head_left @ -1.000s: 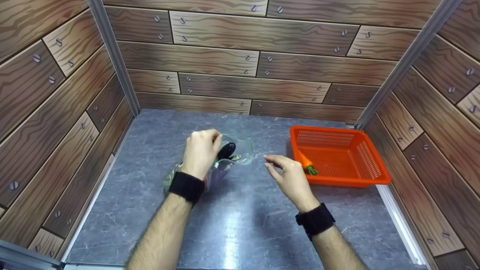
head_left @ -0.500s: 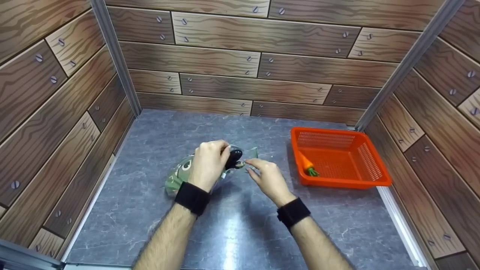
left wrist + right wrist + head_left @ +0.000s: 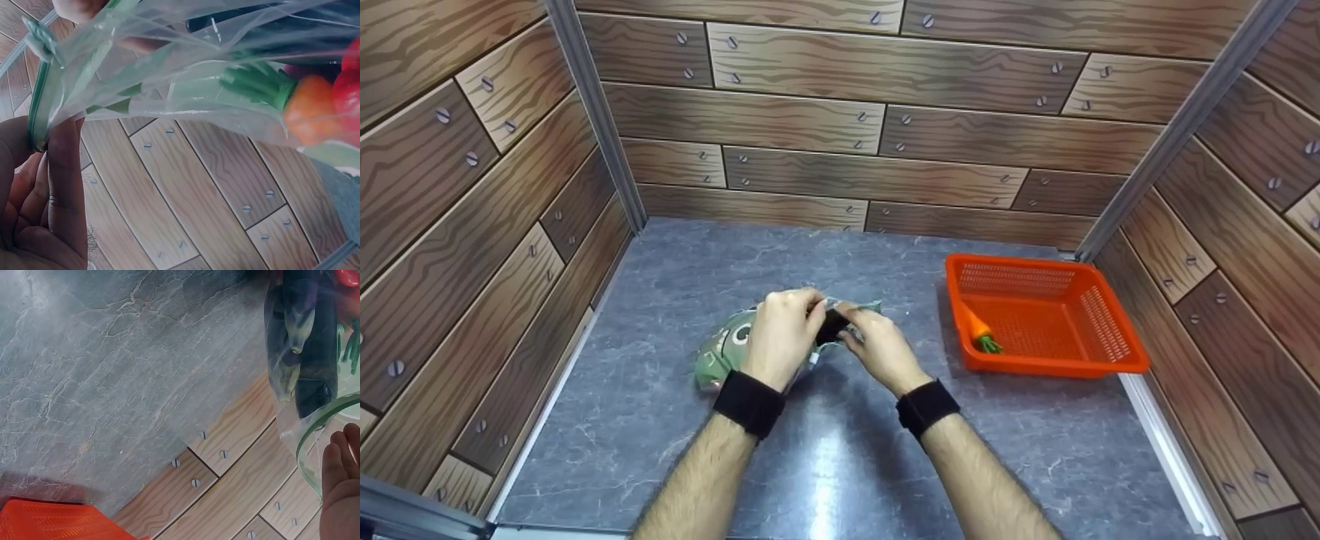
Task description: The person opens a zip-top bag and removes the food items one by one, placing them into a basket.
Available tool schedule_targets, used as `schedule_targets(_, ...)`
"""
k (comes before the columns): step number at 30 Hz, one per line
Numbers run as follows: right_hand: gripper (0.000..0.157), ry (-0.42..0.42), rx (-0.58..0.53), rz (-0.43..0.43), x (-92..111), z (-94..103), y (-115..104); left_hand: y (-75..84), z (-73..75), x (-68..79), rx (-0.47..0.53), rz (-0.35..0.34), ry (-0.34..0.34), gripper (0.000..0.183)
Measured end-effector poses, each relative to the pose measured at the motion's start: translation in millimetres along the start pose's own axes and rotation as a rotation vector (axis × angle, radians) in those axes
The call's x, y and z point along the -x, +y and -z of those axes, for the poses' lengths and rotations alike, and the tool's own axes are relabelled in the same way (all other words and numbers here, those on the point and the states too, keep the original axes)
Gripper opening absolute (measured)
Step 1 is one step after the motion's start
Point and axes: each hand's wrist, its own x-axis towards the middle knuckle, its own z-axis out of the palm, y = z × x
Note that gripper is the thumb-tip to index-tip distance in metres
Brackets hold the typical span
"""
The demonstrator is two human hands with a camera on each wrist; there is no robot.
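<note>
Unloading looks only partly done: one orange toy carrot with green leaves (image 3: 978, 328) lies in the red perforated plastic basket (image 3: 1035, 366). Left inside the clear zip bag with green printed face (image 3: 726, 358): long dark-purple eggplants (image 3: 319, 365), an orange vegetable with green top (image 3: 311, 107), a shiny red one (image 3: 347, 98). Bag is on the grey table, mouth unsealed. Left hand (image 3: 782, 336) pinches the bag rim. Right hand (image 3: 883, 351) is at the mouth; can't tell whether it grips anything, fingers partly hidden.
</note>
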Motion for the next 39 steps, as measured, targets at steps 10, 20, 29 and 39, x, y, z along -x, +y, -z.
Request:
schedule_targets(10, 0.057, -0.093, 0.041, -0.063, -1, -7.5, 2, -1.7, 0.4, 1.9, -0.015, -0.019, -0.009, 0.011)
schedule_targets(20, 0.048, -0.133, 0.113, -0.052, 8, -13.8, 6, -5.6, -3.3, 3.4, 0.008, -0.020, -0.045, 0.013)
schedule_targets(29, 0.027, -0.171, 0.170, -0.064, 16, -18.3, 7, -8.1, -8.1, 6.0, -0.005, -0.020, -0.046, 0.011)
schedule_targets(39, 0.027, -0.139, 0.210, -0.030, 17, -4.9, 5, -8.3, -6.3, 2.8, -0.003, -0.010, -0.050, 0.013)
